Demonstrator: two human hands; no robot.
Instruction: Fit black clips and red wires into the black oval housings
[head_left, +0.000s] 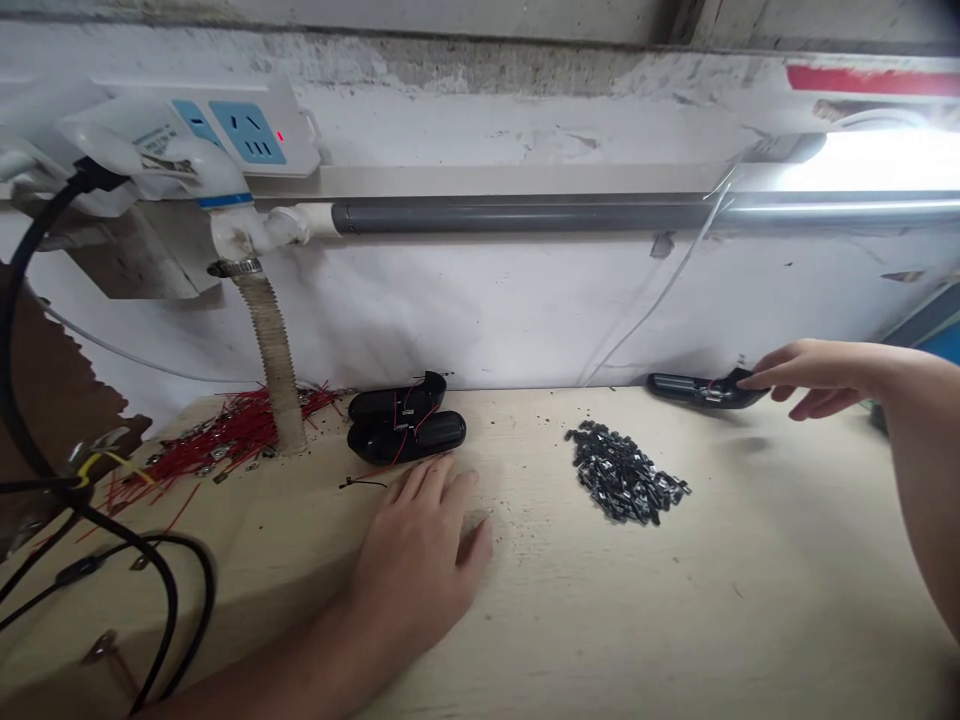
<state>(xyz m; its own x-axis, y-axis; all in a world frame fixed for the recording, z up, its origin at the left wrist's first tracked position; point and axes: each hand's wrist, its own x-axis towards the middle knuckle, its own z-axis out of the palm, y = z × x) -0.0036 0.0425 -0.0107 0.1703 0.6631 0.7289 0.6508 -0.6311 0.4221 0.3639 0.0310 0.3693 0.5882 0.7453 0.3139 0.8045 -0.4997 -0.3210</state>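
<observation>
My left hand (417,560) lies flat on the pale wooden bench (675,620), fingers stretched out, its fingertips just short of two black oval plastic shells (405,425) with thin red wires. My right hand (806,375) reaches to the back right, and its fingertips touch a long black plastic part (694,390) lying against the wall; whether it grips the part is unclear. A heap of small black and silver metal pieces (626,480) sits between the two hands.
A bundle of red wires with metal terminals (225,435) lies at the back left beside a corrugated hose (274,350). Black cables (150,590) loop at the left edge. A white power strip (240,125) and a grey pipe (525,215) run along the wall.
</observation>
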